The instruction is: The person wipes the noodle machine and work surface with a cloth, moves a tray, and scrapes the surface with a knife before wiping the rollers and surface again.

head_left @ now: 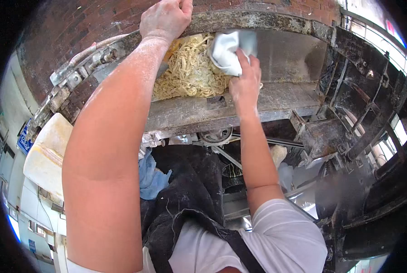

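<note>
My left hand (166,19), dusted with white powder, rests at the upper metal rim (253,19) with its fingers curled; what they hold, if anything, is hidden. My right hand (246,82) grips a white cloth (228,52), blurred at its upper right corner, in front of the metal back panel. Between my two arms a heap of pale yellow, stringy shreds (192,70) lies on the metal ledge (276,98). The cloth overlaps the right side of the heap.
A brick surface (99,20) lies beyond the rim. A whitish plastic container (51,157) stands at left. A pulley wheel (215,135) and metal bars sit below the ledge. Dark metal framework (362,100) fills the right side. A blue cloth (152,177) hangs near my lap.
</note>
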### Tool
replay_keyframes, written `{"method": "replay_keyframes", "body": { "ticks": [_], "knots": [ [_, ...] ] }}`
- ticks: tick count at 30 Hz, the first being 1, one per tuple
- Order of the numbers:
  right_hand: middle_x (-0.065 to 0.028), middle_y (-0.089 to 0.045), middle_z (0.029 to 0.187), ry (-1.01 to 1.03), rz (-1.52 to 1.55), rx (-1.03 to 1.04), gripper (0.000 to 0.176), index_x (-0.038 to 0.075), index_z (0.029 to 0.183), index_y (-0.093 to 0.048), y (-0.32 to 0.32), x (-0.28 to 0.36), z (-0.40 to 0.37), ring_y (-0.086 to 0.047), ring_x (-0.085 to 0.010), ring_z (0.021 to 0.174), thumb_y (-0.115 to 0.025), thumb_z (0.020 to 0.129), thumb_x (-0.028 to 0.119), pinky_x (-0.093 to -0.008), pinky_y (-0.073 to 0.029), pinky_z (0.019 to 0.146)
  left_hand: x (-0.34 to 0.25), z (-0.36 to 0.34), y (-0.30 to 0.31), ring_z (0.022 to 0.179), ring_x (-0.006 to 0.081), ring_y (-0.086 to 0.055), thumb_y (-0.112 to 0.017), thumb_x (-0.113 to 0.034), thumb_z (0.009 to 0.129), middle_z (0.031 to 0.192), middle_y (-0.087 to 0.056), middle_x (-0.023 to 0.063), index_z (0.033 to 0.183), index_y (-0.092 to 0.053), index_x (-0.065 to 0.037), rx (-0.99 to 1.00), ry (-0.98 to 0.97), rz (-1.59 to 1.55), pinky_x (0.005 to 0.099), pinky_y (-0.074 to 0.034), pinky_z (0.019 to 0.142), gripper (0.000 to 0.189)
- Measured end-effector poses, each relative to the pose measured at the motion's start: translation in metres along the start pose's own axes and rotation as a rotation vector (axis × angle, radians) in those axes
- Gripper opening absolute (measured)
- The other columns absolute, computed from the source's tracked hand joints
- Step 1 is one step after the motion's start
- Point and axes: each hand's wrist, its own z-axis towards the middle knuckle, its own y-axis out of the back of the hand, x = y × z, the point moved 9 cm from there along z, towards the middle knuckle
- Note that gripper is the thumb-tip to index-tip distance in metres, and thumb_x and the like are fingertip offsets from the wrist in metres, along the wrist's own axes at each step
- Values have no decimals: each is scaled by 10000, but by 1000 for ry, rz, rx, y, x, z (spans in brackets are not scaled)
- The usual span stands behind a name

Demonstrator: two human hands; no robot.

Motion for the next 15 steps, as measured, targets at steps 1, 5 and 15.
{"method": "replay_keyframes", "body": {
  "ticks": [1,5,15],
  "knots": [
    [-194,-548,1366,1,4,-6,678,197,1363,-644,-10,-15,3,-570,-398,1212,-562,756,-94,-440,-465,1037,2,1,-2,906,369,-698,-546,-377,997,914,-725,162,893,-672,-81,-5,-5,2,489,-546,814,338],
    [-170,-632,1272,49,-43,53,541,177,1224,-743,-21,-70,21,-570,-335,1209,-634,774,-102,-464,-476,1032,-3,3,-1,900,377,-697,-548,-380,992,909,-723,167,892,-672,-82,-63,-45,1,490,-547,811,337],
    [-127,-524,1455,-196,-979,-435,493,184,1389,-588,32,-350,161,-408,-366,1403,-669,908,115,-514,-351,1161,2,0,-4,853,396,-694,-583,-362,974,868,-715,188,874,-678,-74,-75,-47,-49,495,-542,769,320]
  ]
}}
